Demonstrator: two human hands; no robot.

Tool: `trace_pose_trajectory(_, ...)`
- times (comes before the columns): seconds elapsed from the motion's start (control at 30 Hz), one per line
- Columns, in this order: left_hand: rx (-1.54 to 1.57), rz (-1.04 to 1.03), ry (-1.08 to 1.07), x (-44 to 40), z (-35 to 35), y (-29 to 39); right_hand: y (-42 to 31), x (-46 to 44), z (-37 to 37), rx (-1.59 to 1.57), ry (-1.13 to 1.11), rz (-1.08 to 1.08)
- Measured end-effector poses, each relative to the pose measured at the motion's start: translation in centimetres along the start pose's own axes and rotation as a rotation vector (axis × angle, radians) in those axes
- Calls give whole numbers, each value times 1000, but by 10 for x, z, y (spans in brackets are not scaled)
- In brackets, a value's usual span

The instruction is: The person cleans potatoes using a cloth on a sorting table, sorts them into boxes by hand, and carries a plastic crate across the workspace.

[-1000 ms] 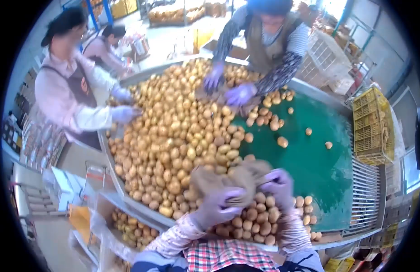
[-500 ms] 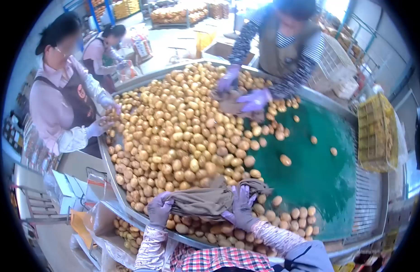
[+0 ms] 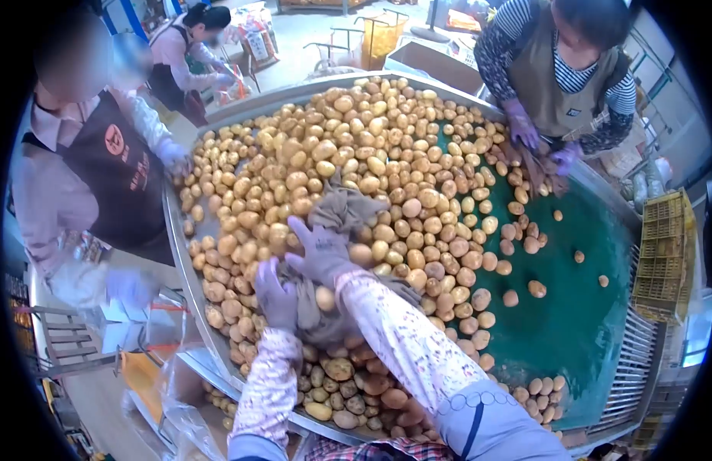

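A bunched grey-brown cloth (image 3: 343, 209) lies over the potatoes (image 3: 256, 184) heaped in front of me. My right hand (image 3: 323, 252), in a purple and grey glove, rests across the cloth's middle with thumb and finger spread apart. Below and left of it, my left hand (image 3: 278, 301), gloved alike, has bent fingers at the cloth's near left part and appears to grip it. Folds of cloth show between and below the two hands, and one potato (image 3: 325, 298) sits among them. The fingertips under the fabric are hidden.
The metal-rimmed sorting table (image 3: 188, 288) has a green surface (image 3: 571, 323) at right, with scattered potatoes and a slatted grate (image 3: 621, 361). Across it, a co-worker (image 3: 571, 69) handles another cloth (image 3: 542, 167). Another person (image 3: 102, 169) stands at left. A yellow crate (image 3: 665, 246) stands at right.
My hands have moved forward and closer together, bunching the cloth that was stretched between them. The view has shifted. The co-worker opposite has moved their cloth toward the table's right edge.
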State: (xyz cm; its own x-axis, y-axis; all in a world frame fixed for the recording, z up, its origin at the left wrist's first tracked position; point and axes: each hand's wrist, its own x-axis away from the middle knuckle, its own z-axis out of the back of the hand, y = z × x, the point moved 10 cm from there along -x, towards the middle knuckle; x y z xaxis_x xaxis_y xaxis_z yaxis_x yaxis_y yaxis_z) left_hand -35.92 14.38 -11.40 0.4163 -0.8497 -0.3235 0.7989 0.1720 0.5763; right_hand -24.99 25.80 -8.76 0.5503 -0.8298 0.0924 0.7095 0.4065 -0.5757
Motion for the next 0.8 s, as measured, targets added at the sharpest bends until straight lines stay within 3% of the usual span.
trace_pose_trajectory(0.03, -70, 119, -29, -10, -2, -4, -2, -3, 1, -100, -187, -42)
trace_pose_trajectory(0.17, -98, 37, -131, -23, -14, -7, 10, 3, -13, 5, -21, 74)
trace_pose_trajectory(0.27, 26, -54, 64, 14, 13, 7, 6, 58, 5, 38, -142, 43)
trace_pose_trajectory(0.33, 141, 59, 5, 47, 33, 19, 13, 113, 24, 75, -103, 62)
trace_pose_trajectory(0.37, -16, 81, 67, 73, 36, 16, 19, 142, 34, 82, -77, 65)
trace_pose_trajectory(0.4, -43, 60, -46, 92, 32, 16, 22, 171, 45, 126, -27, 113)
trace_pose_trajectory(0.47, -106, -65, 20, 123, 54, 45, 27, 228, 66, 195, 88, 189)
trace_pose_trajectory(0.53, 57, -28, -138, 139, 52, 54, 36, 266, 87, 114, 15, 88)
trace_pose_trajectory(0.6, 199, -130, -15, 157, 68, 97, 56, 287, 98, -34, -82, -4)
trace_pose_trajectory(0.67, 327, -192, 17, 167, 90, 162, 56, 328, 148, -299, 330, 140)
trace_pose_trajectory(0.73, 288, -389, -61, 183, 95, 226, 60, 355, 155, -277, 438, 135)
trace_pose_trajectory(0.8, 43, -429, -276, 204, 62, 249, 56, 372, 138, -167, 474, 119)
